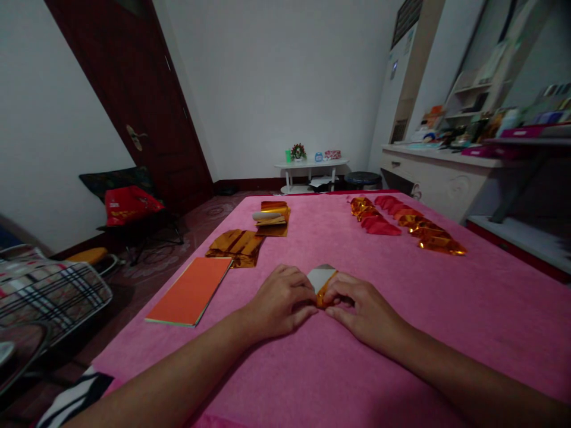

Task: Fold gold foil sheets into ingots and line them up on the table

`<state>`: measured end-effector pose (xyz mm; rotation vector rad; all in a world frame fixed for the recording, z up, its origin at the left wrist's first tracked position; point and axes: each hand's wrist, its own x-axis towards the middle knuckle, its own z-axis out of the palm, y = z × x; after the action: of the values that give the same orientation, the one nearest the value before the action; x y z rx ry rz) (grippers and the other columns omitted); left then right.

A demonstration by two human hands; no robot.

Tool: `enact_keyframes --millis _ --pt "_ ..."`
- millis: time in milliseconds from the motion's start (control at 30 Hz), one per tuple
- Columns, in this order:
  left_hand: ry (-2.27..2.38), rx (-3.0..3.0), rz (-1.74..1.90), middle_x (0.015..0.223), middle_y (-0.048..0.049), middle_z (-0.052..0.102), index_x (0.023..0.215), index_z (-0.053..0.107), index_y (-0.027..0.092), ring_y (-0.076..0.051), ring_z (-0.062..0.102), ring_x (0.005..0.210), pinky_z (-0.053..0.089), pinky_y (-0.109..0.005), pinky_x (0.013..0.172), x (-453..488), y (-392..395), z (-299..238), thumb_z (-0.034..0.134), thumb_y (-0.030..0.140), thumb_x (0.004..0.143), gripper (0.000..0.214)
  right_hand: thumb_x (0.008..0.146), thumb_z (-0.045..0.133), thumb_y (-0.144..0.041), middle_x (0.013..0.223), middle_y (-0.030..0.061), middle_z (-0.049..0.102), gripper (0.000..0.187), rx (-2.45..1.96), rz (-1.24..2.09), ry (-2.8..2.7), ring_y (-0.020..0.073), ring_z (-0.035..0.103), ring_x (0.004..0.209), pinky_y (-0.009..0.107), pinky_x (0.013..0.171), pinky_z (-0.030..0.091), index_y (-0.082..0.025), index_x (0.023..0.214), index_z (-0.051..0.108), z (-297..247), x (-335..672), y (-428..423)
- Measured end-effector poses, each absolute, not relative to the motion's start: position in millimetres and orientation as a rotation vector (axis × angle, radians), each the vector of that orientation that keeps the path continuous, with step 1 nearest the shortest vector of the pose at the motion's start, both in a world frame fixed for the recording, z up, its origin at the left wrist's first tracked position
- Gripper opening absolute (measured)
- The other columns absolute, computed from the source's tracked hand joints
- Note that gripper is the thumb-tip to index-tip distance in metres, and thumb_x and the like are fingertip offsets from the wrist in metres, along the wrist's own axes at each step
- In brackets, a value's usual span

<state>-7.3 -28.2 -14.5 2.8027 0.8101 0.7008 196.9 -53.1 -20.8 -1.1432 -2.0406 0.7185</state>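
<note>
A sheet of gold foil paper with a pale underside lies between my hands on the pink cloth, its near edge bent up. My left hand pinches its left side with thumb and fingers. On the right side, my right hand grips the foil's edge in a similar pinch. Beyond my left hand are a fanned stack of gold foil sheets and another gold pile with a pale rounded object on it. An orange paper pad lies to the left.
At the far right of the pink-covered table sit rows of folded gold pieces and red pieces. A chair with a red bag stands left. Behind are a small white table and a black stool.
</note>
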Motion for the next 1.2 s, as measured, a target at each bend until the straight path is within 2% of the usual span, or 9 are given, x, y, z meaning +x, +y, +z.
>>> enact_keyframes --millis 267,533,700,900,1067,1200 --pt "0.928 2.482 0.864 0.076 -0.0039 0.063 0.073 0.066 0.016 -0.015 0.056 0.075 0.042 -0.027 0.071 0.8 -22.3 -25.8 0.059 0.018 0.077 0.008 0.075 0.052 -0.010 0.071 0.0005 0.054 0.017 -1.246 0.557 -2.030 0.0121 0.050 0.064 0.025 0.057 0.039 -0.017 0.060 0.055 -24.4 195.0 -47.0" --pt "1.056 2.340 0.876 0.070 -0.0026 0.061 0.066 0.064 0.015 -0.013 0.055 0.066 0.042 -0.024 0.064 3.5 -21.1 -29.6 0.061 0.018 0.072 0.007 0.073 0.054 -0.008 0.071 -0.0004 0.052 0.012 -1.310 0.444 -2.049 0.0117 0.049 0.063 0.023 0.056 0.037 -0.018 0.066 0.055 -29.6 193.5 -44.1" --pt "1.081 2.330 0.902 0.073 -0.0017 0.063 0.073 0.065 0.017 -0.014 0.055 0.068 0.043 -0.024 0.064 5.0 -21.2 -31.9 0.064 0.016 0.068 0.006 0.074 0.054 -0.006 0.075 -0.0004 0.054 0.013 -1.257 0.460 -2.073 0.0115 0.051 0.065 0.023 0.059 0.037 -0.019 0.072 0.059 -29.5 193.4 -44.9" --pt "0.954 2.436 0.851 0.080 -0.0036 0.065 0.078 0.071 0.019 -0.015 0.057 0.075 0.044 -0.026 0.069 0.1 -23.9 -27.8 0.060 0.018 0.076 0.012 0.079 0.053 -0.008 0.082 0.0019 0.057 0.018 -1.211 0.440 -2.155 0.0144 0.055 0.076 0.026 0.067 0.042 -0.021 0.079 0.067 -29.0 195.2 -46.1" --pt "0.898 2.783 0.699 0.086 -0.0054 0.063 0.082 0.071 0.020 -0.018 0.056 0.083 0.042 -0.030 0.074 -4.9 -34.0 -15.2 0.058 0.025 0.079 0.014 0.083 0.047 -0.008 0.091 0.0046 0.056 0.023 -1.198 0.286 -2.299 0.0164 0.053 0.082 0.028 0.072 0.044 -0.021 0.088 0.065 -26.8 191.6 -56.0" --pt "1.047 2.599 0.837 0.087 -0.0051 0.062 0.083 0.069 0.019 -0.016 0.056 0.080 0.044 -0.028 0.072 -4.0 -31.2 -18.9 0.056 0.023 0.079 0.014 0.084 0.042 -0.007 0.089 0.0068 0.054 0.023 -1.196 0.197 -2.400 0.0180 0.052 0.082 0.030 0.071 0.044 -0.018 0.088 0.062 -22.4 188.5 -62.8"
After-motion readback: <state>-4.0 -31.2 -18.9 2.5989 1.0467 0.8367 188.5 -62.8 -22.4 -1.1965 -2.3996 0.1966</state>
